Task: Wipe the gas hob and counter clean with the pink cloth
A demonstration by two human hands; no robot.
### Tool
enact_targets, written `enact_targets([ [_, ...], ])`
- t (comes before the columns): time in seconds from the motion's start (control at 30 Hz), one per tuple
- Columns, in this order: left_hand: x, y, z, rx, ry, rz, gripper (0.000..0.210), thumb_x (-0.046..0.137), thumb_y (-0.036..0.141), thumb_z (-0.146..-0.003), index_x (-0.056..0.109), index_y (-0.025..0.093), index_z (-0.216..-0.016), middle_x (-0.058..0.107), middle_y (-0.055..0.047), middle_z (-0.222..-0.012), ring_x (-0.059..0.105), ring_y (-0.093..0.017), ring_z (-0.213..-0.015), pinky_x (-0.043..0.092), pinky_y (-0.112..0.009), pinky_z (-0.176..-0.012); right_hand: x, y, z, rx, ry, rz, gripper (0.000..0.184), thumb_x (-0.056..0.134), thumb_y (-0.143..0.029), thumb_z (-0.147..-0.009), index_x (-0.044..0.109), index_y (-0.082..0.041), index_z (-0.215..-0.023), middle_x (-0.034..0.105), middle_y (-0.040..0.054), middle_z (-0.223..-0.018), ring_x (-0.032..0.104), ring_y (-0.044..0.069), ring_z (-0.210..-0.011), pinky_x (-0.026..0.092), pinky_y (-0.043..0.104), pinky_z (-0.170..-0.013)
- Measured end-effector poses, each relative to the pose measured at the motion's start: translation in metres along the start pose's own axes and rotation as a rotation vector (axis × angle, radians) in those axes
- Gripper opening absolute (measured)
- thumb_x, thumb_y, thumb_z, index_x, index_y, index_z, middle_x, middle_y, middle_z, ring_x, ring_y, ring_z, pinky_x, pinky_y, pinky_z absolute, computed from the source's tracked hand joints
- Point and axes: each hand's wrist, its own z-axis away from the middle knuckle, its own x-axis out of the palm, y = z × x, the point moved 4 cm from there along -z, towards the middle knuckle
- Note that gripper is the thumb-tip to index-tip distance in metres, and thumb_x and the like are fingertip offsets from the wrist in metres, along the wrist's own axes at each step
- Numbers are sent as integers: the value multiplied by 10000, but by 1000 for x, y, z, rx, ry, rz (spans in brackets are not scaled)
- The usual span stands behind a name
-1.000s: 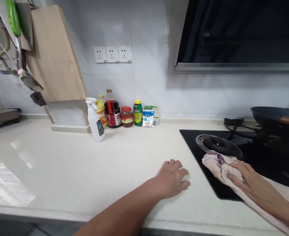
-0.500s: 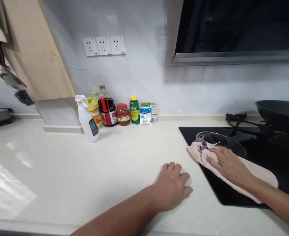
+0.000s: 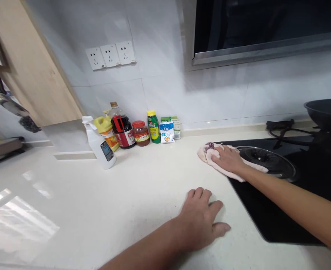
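Observation:
My right hand (image 3: 229, 159) presses down on a pale pink cloth (image 3: 206, 154) with a purple patch, its fingers curled into the folds. The cloth straddles the far left corner of the black glass cooktop (image 3: 269, 212) and the white counter beside it. On the counter (image 3: 120, 210), my left hand (image 3: 200, 221) rests palm down with its fingers apart, holding nothing. It lies to the left of the cooktop's edge.
Along the wall stand a white spray bottle (image 3: 100, 144), a yellow bottle (image 3: 107, 131), a dark sauce bottle (image 3: 123, 129), a red-lidded jar (image 3: 141, 134), a green bottle (image 3: 153, 127) and a blue-and-white packet (image 3: 167, 133). A wok (image 3: 327, 112) stands at right beneath the range hood (image 3: 267, 26).
My right hand has slid the cloth away from me and leftward, partly off the cooktop onto the counter. My left hand stays on the counter. The view has tilted a little.

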Motion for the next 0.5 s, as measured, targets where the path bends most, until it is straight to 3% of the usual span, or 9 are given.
enact_targets([
  [0.17,-1,-2,1,-1,0,41,544,620,603,-900,629,220,-1287,579,-133,-1196,505,-314,-1090,438,-470,-940,2,-4,-30,171,-88,4,652,352,-651,-928,474,-240,-1420,413,186,-1507,413,486,-1325,292,713,-1019],
  [0.27,-3,-4,1,-1,-8,53,550,633,597,-894,629,221,-1295,574,-135,-1227,510,-310,-1103,438,-471,-959,0,-7,-30,181,-114,3,661,387,-651,-914,456,-256,-1439,378,175,-1537,384,503,-1345,272,737,-1016],
  [0.37,-6,-5,2,5,-21,62,538,626,593,-901,627,230,-1298,571,-128,-1252,512,-303,-1119,439,-468,-976,-2,-13,-11,89,-107,-8,620,440,-592,-903,475,-243,-1415,415,165,-1511,399,447,-1357,294,667,-1063],
  [0.5,-10,-5,2,15,-33,69,536,618,596,-904,623,235,-1300,574,-117,-1257,512,-295,-1139,432,-466,-1005,-12,-20,43,-83,-40,-22,545,485,-523,-891,521,-234,-1351,417,156,-1517,428,390,-1356,325,586,-1099],
])
